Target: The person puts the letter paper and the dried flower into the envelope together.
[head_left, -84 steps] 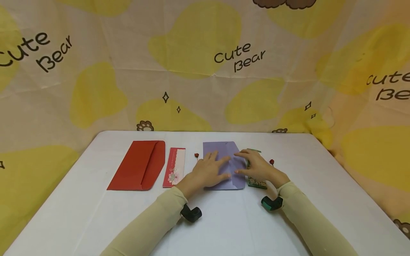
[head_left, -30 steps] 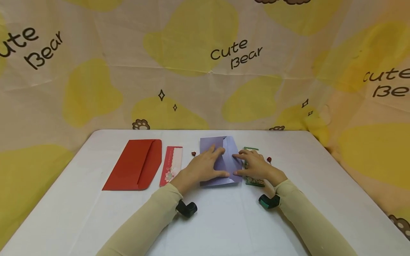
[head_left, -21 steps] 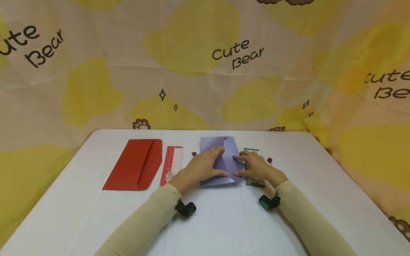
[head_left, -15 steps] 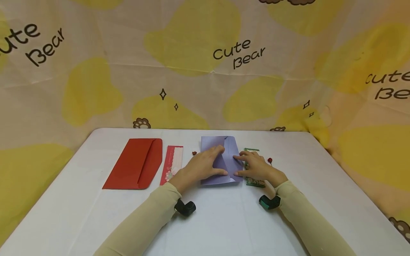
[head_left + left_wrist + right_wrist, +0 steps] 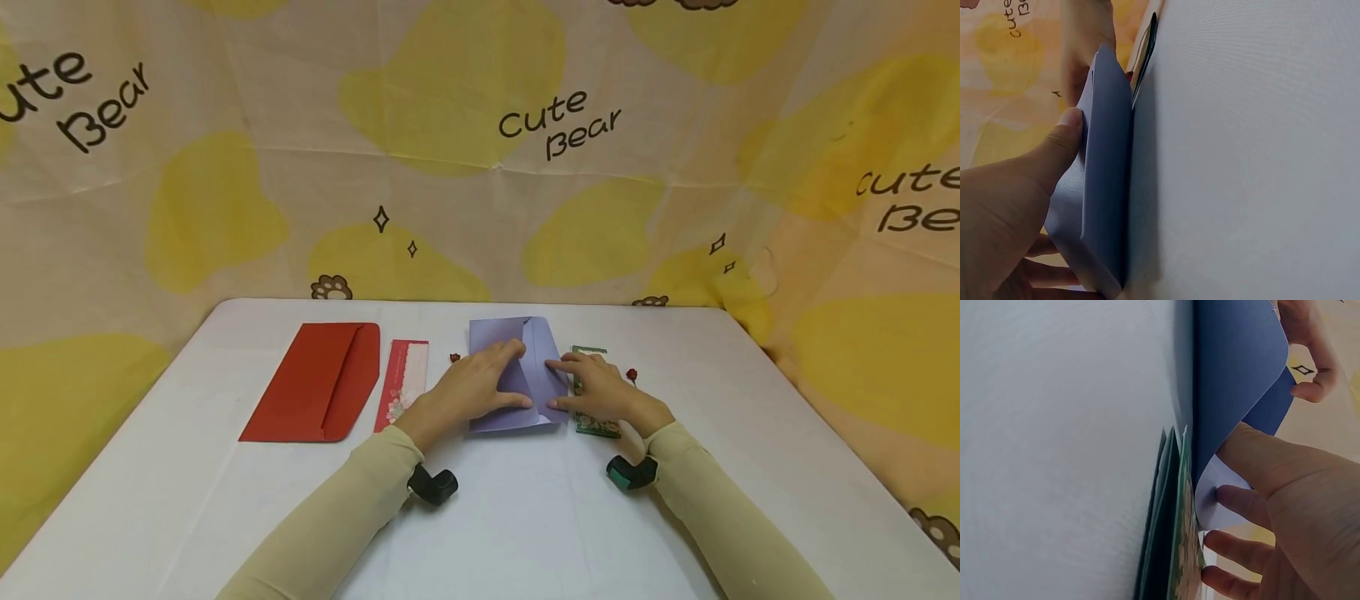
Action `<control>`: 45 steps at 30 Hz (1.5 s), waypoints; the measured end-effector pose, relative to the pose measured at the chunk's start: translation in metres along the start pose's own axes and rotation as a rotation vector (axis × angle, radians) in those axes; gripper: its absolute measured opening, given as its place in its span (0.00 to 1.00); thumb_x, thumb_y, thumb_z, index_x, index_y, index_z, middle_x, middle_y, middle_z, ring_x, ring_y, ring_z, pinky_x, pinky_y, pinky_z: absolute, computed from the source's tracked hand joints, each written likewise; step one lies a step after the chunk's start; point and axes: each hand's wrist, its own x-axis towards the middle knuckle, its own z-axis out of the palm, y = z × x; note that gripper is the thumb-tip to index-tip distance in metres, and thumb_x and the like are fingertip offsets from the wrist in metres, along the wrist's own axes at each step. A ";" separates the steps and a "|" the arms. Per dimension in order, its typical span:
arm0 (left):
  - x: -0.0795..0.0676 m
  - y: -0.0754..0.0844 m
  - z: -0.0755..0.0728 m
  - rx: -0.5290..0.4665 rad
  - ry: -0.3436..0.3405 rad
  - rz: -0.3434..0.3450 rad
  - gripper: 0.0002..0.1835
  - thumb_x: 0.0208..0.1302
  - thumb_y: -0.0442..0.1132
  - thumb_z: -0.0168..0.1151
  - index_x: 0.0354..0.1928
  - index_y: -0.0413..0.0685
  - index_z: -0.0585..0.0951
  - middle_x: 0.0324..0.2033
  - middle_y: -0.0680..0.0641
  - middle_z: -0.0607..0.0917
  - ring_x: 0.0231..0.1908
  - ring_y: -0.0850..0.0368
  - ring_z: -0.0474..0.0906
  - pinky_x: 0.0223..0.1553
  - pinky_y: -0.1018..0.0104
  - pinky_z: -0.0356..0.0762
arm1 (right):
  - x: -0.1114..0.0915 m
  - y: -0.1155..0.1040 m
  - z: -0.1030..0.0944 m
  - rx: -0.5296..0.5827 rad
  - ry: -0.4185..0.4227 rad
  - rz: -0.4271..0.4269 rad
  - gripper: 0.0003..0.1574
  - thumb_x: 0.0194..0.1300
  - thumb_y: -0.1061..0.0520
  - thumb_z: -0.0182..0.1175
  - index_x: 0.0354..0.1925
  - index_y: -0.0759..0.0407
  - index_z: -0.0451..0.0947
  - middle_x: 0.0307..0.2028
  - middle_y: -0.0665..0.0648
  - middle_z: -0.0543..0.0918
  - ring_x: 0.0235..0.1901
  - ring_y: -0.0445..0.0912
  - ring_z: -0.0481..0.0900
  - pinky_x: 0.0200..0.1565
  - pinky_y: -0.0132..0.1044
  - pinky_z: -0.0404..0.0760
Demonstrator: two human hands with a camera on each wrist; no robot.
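BACKDROP: pale printed fabric backdrop w/ yellow patches (image 5: 465, 83), hung behind the back edge of the white rounded-corner desk (image 5: 510, 517). Toward the desk's back L corner: flat red paper envelope (image 5: 307, 383), flap side facing R. Near the back edge, slightly R of its mid-point: purple paper envelope (image 5: 535, 371), btwn both hands, mouth and flap facing the R edge. L hand (image 5: 472, 383): grasping the purple env., thumb and bent forefinger on the panel at the mouth. R hand (image 5: 600, 392): not clenched; thumb and forefinger extended onto the flap, other fingertips apparently against the green floral-printed folded card (image 5: 596, 425) beneath. Btwn the two envs.: narrow pink-and-white floral card (image 5: 405, 379). Smallest: dark-red rose-shaped piece (image 5: 454, 357) just L of the purple env., and a second red rose-shaped piece on a thin stem (image 5: 632, 375) beyond the R hand, toward the R edge; material n/a at this res. Poss. faults (est.): mouth edge creases or tears if hands pull apart too hard; mouth drops shut if L thumb slips; green card shifts if R fingers drag. Diff. vs. 2.8 s earlier: purple env. then lay flatter under spread L fingers; now its mouth edge is raised and L forefinger bent. Red env. and cards: same layout.
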 end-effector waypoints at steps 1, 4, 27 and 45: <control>0.000 0.000 0.000 0.005 0.001 -0.001 0.42 0.57 0.64 0.70 0.68 0.55 0.67 0.64 0.46 0.78 0.60 0.48 0.80 0.56 0.50 0.81 | 0.000 0.000 0.000 0.002 0.000 0.002 0.46 0.64 0.38 0.68 0.73 0.54 0.67 0.72 0.68 0.68 0.69 0.67 0.64 0.67 0.72 0.59; 0.000 0.000 0.001 0.012 0.001 -0.004 0.42 0.57 0.64 0.70 0.68 0.55 0.68 0.64 0.46 0.78 0.61 0.48 0.80 0.57 0.50 0.81 | -0.001 0.000 -0.001 -0.009 0.001 -0.005 0.46 0.64 0.38 0.67 0.73 0.54 0.67 0.71 0.68 0.69 0.69 0.67 0.66 0.66 0.72 0.60; 0.000 0.001 0.002 0.046 0.011 -0.001 0.41 0.57 0.67 0.69 0.67 0.57 0.68 0.59 0.48 0.80 0.53 0.50 0.83 0.49 0.52 0.83 | -0.003 0.002 -0.014 0.025 0.070 -0.084 0.43 0.65 0.43 0.68 0.71 0.60 0.69 0.68 0.72 0.71 0.68 0.70 0.67 0.64 0.72 0.65; -0.002 0.000 0.003 0.038 0.011 0.007 0.41 0.57 0.66 0.69 0.67 0.57 0.68 0.57 0.48 0.81 0.51 0.51 0.82 0.48 0.54 0.83 | -0.012 0.024 -0.023 0.190 0.107 -0.066 0.42 0.68 0.45 0.66 0.72 0.62 0.66 0.71 0.74 0.65 0.71 0.72 0.60 0.68 0.74 0.59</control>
